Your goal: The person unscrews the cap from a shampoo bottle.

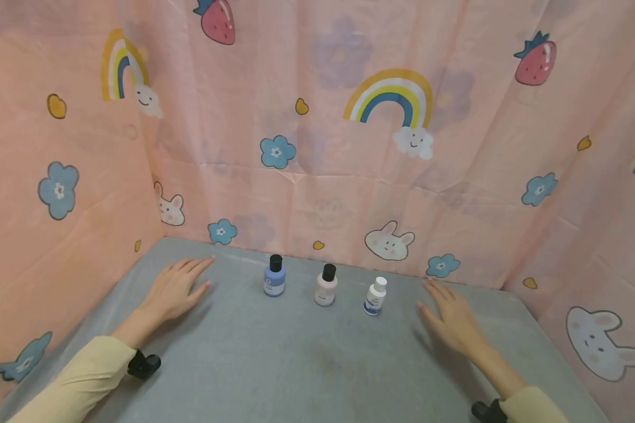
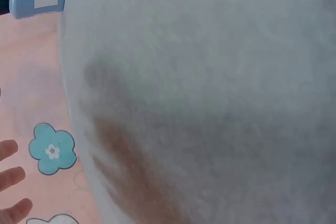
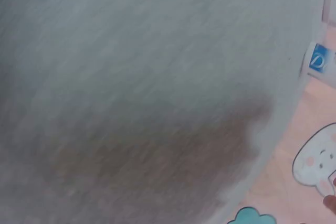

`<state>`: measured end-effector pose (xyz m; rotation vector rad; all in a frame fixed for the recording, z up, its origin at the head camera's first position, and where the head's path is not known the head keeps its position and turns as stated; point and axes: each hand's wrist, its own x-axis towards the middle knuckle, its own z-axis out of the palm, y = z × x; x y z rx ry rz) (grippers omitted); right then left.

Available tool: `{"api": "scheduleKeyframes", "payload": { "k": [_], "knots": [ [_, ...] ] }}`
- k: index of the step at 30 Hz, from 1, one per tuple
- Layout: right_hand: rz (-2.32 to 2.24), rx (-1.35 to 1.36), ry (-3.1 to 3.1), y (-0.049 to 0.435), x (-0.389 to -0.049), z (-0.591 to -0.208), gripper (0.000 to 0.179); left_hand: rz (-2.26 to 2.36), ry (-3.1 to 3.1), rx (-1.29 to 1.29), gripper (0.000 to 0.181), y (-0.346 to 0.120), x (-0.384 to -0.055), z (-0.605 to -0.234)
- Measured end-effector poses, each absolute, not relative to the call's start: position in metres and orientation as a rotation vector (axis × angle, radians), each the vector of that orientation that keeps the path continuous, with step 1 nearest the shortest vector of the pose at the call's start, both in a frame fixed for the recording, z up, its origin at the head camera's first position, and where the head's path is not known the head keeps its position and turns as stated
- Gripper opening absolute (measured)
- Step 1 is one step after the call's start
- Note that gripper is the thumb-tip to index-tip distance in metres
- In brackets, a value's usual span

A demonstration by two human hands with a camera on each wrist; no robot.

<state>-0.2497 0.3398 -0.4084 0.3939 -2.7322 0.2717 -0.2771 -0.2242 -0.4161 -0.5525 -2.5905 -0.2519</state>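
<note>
Three small bottles stand upright in a row across the grey table (image 1: 275,364). On the left is a blue bottle (image 1: 274,281) with a black cap and a white label. A pale pink bottle (image 1: 325,291) with a black cap is in the middle, and a white bottle (image 1: 374,299) with a white cap and blue-marked label is on the right. My left hand (image 1: 174,288), fingers extended, is left of the blue bottle and apart from it. To the right of the white bottle is my right hand (image 1: 452,320), also with straight fingers and holding nothing.
A pink curtain (image 1: 328,194) printed with rainbows, rabbits, flowers and strawberries hangs behind the table and along both sides. Black bands with a small device (image 1: 144,364) are worn at the wrists, next to cream sleeves (image 1: 79,376).
</note>
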Motion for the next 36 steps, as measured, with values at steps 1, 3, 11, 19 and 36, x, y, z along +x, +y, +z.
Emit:
{"api": "scheduleKeyframes", "payload": {
  "k": [1,3,11,19,36],
  "knots": [
    [0.274,0.38,-2.712,0.338,-0.25,-0.407,0.055,-0.259,-2.599,-0.549,0.051,-0.223,-0.277,-0.416],
    [0.284,0.347,-2.688,0.334,-0.251,-0.406,0.051,-0.27,-2.614,-0.539,0.049,-0.222,-0.278,-0.415],
    [0.421,0.253,-2.569,0.319,-0.261,-0.402,0.039,-0.325,-2.623,-0.484,0.042,-0.212,-0.28,-0.412],
    [0.458,0.279,-2.388,0.301,-0.269,-0.399,0.028,-0.418,-2.582,-0.432,0.034,-0.204,-0.283,-0.414],
    [0.634,0.358,-2.069,0.263,-0.279,-0.406,0.02,-0.76,-2.41,-0.351,0.027,-0.185,-0.287,-0.419]
  ]
}}
